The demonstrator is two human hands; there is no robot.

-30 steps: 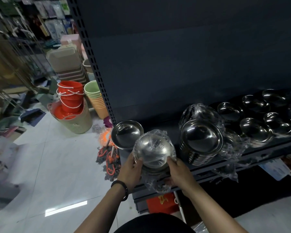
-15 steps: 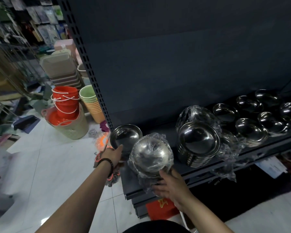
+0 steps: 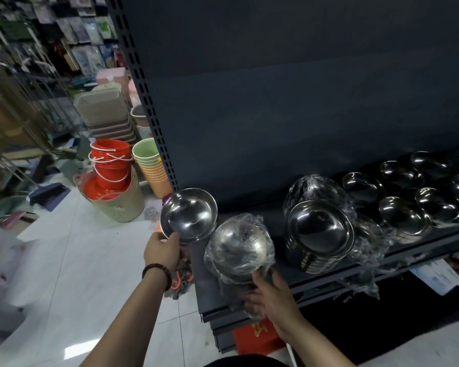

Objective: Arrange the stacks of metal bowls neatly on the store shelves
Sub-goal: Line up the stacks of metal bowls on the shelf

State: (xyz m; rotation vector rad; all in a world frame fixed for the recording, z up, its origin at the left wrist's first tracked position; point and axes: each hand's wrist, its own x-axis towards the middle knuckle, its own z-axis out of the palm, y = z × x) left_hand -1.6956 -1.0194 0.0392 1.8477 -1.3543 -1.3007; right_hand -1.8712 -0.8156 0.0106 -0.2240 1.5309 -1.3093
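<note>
The wrapped stack of bowls (image 3: 240, 247) sits near the front left end of the shelf (image 3: 249, 213). The right hand (image 3: 266, 294) curls around the stack's near lower side, over the plastic. Just left of the stack, the left hand (image 3: 163, 251) grips the near rim of a bare bowl (image 3: 188, 215) at the shelf's left edge. Further right of the stack stand a larger wrapped stack (image 3: 319, 231) and loose bowls. Nested steel probably feels heavy and stiff; the film looks slippery, so hold low under the base rather than by the loose wrap.

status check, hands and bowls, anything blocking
Left hand grips loose bowl at shelf end. Right hand holds wrapped stack on shelf. Gap beside unwrapped stack open.
</note>
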